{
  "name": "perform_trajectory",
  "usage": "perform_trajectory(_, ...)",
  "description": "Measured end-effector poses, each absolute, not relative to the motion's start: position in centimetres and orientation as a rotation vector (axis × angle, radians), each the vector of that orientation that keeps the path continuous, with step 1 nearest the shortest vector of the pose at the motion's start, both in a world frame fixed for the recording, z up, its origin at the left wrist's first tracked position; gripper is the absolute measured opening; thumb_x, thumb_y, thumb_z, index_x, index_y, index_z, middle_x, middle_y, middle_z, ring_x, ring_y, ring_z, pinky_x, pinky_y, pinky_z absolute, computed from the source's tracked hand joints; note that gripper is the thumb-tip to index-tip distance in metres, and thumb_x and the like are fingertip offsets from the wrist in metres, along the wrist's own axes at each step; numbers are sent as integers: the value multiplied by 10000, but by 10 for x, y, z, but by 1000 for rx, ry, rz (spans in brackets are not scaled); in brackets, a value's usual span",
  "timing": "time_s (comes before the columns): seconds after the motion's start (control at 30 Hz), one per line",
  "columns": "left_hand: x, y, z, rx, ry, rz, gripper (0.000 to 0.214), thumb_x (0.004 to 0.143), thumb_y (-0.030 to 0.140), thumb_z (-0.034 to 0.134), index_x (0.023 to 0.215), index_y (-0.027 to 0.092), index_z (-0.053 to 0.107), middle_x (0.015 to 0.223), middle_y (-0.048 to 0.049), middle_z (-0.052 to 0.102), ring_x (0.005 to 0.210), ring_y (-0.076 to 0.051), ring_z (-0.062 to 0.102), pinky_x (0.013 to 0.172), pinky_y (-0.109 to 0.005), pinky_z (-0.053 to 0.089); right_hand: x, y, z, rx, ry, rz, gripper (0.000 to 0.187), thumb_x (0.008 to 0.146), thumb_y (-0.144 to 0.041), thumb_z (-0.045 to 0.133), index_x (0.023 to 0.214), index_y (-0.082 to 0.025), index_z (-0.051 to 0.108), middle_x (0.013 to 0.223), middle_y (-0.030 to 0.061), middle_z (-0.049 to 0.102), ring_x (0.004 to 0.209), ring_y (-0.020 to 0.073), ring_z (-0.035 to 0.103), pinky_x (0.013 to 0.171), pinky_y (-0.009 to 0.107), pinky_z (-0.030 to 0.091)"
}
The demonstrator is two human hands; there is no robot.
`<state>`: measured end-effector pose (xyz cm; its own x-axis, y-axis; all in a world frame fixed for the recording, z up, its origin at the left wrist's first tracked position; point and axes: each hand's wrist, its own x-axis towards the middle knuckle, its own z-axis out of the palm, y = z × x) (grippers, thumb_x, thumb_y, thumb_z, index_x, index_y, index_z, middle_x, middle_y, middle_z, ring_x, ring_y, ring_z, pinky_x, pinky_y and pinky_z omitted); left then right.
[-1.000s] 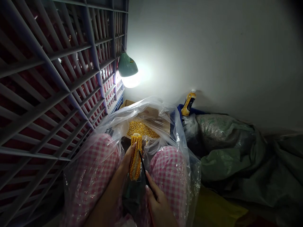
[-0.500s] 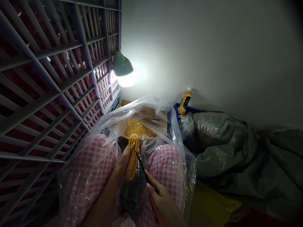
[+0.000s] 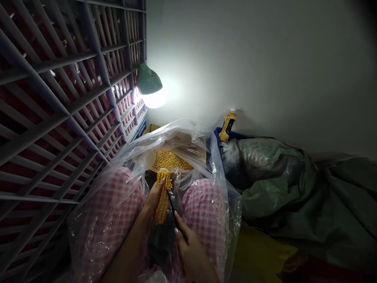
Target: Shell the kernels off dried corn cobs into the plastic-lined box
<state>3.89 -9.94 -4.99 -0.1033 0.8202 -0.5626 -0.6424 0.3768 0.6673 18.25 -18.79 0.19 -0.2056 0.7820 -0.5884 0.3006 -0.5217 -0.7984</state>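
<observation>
Bare pale wall [image 3: 250, 59] catches the glare of a green-topped lamp [image 3: 149, 80], hung by a wire from a slatted crate [image 3: 112, 96], apparently so that the light falls over the work below. Seated beneath it, a person holds a corn cob [image 3: 161, 196] upright between two knees [image 3: 204, 200] covered in pink-and-white checks. The left hand [image 3: 153, 196] grips the cob, thumb along its side and the other fingers mostly hidden behind, seemingly to steady it. The right hand [image 3: 190, 245] has its fingers closed around a slim black tool [image 3: 172, 204], whose tip meets the cob's right side, where a few kernels jut out.

Just beyond the cob, loose kernels [image 3: 171, 160] lie heaped in a cardboard box [image 3: 179, 142]. Clear plastic [image 3: 216, 161] drapes across both legs and arches over the box, perhaps to catch strays and shield clothing.

To the right, a yellow bottle [image 3: 227, 125] with a white cap leans by the wall at a blue bin [image 3: 218, 132]; its dark label is too small to read. A small mark on the lamp and faint green print on a bulging sack [image 3: 271, 151] are likewise illegible. Dull green cloth [image 3: 265, 196] is bunched alongside.
</observation>
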Motion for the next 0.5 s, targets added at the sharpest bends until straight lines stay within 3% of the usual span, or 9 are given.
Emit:
perform_trajectory(0.17, 40, -101, -47, 234, 1122, 1246, 317, 702, 432, 675, 841, 153, 618, 641, 2, 642, 525, -140, 590, 483, -226, 470, 177, -193, -3, -1674, -1336, 1730, 526, 890, -306, 424, 1397, -174, 379, 1404, 67, 446, 1293, 185, 419, 1072, 328, 301)
perform_trajectory(0.23, 40, -100, -49, 211, 1130, 1241, 310, 723, 445, 652, 849, 162, 627, 633, -6, 641, 557, -165, 613, 474, -234, 472, 173, -197, -6, -1711, -1350, 1690, 530, 894, -326, 412, 1402, -179, 374, 1366, 82, 494, 1237, 201, 485, 1035, 339, 350)
perform_trajectory(0.33, 39, -99, -55, 145, 1097, 1191, 328, 753, 464, 617, 876, 160, 636, 644, -34, 656, 565, -190, 636, 461, -249, 483, 168, -205, -12, -1766, -1355, 1642, 555, 901, -400, 385, 1407, -174, 367, 1149, 114, 655, 976, 233, 640, 879, 359, 464)
perform_trajectory(0.43, 37, -98, -63, 89, 1043, 1128, 361, 772, 476, 597, 899, 140, 633, 626, -51, 656, 479, -175, 614, 422, -254, 478, 166, -212, -19, -1737, -1352, 1619, 598, 883, -501, 395, 1392, -186, 403, 927, 89, 712, 819, 228, 659, 784, 336, 490)
perform_trajectory(0.5, 37, -98, -67, 82, 1027, 1129, 372, 769, 475, 606, 924, 138, 631, 619, -53, 658, 461, -174, 612, 409, -252, 476, 166, -215, -21, -1723, -1351, 1604, 608, 872, -529, 405, 1377, -192, 429, 892, 79, 710, 811, 222, 654, 773, 321, 491)
